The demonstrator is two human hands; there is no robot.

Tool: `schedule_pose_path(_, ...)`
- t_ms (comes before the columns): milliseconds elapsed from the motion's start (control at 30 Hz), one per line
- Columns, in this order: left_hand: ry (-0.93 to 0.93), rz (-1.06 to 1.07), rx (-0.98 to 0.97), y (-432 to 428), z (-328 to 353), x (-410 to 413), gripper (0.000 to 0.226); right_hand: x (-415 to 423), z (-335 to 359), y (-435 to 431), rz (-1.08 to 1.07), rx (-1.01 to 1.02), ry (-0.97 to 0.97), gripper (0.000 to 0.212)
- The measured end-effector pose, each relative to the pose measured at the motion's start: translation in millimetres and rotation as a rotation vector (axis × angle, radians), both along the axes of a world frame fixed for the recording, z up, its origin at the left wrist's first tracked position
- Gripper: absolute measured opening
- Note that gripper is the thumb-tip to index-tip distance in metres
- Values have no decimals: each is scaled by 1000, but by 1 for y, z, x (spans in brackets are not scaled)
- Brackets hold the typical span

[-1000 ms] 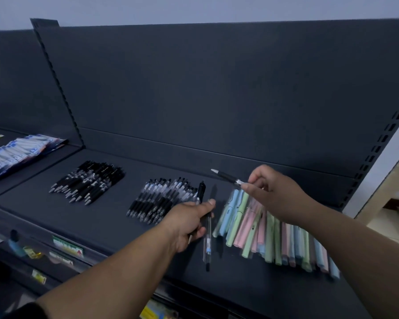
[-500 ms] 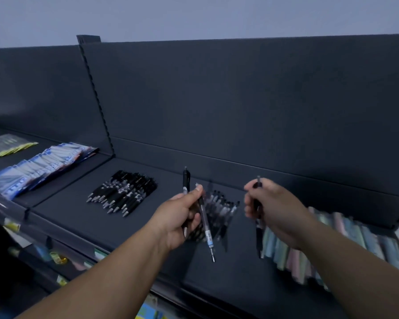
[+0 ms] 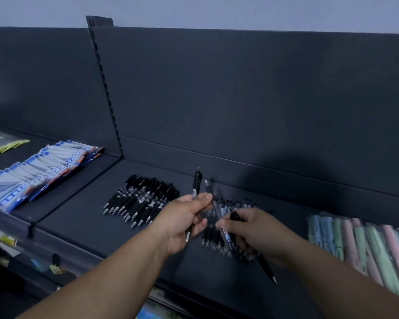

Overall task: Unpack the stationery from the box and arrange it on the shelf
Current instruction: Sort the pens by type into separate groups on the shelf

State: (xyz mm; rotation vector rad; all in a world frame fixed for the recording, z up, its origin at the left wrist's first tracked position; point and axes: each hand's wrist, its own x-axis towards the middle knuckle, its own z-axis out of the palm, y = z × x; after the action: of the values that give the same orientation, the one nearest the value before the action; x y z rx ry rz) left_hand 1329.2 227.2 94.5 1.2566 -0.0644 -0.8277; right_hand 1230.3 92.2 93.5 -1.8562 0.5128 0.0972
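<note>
Separately, an upright pen [image 3: 196, 184] is gripped by the left hand [image 3: 183, 223], a slanted pen [image 3: 265, 265] by the right hand [image 3: 258, 231]; any writing is too blurred to be read.

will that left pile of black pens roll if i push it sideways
Probably somewhat: the black pens look slim and round, lying loose on the flat shelf. Packed side by side, they'd likely jostle rather than roll far. They seem stiff and light.

A pale grey-blue wall [image 3: 240, 10] runs across the top of the frame. Below it stands a dark back panel [image 3: 251, 100], with a slotted post [image 3: 101, 77] at upper left. Small yellowish price labels [image 3: 7, 239] sit blurred at lower left of the frame
</note>
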Motion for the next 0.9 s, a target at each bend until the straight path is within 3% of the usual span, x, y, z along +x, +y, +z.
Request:
schedule_pose_path(133, -58, -16, 45, 15, -3, 21, 10, 21, -2, 14, -21, 13, 17, 30)
schedule_pose_path(200, -96, 4, 99, 22, -5, 36, 13, 29, 0, 14, -80, -73, 45, 28)
schedule_pose_path(367, -119, 3, 201, 41, -17, 63, 20, 40, -7, 7, -158, -652, 197, 34)
schedule_pose_path(500, -88, -78, 152, 55, -22, 71, 17, 46, -18, 14, -176, -843, 232, 28)
schedule_pose_path(667, -92, -178, 152, 75, -27, 86, 15, 53, -16, 25, -225, -903, 308, 28)
schedule_pose_path(767, -99, -214, 158, 88, -31, 96, 18, 62, -7, 36, -245, -914, 248, 23)
schedule_pose_path(900, -63, -110, 135, 107, -34, 114, 26, 90, 1, 64, -220, -715, 114, 11)
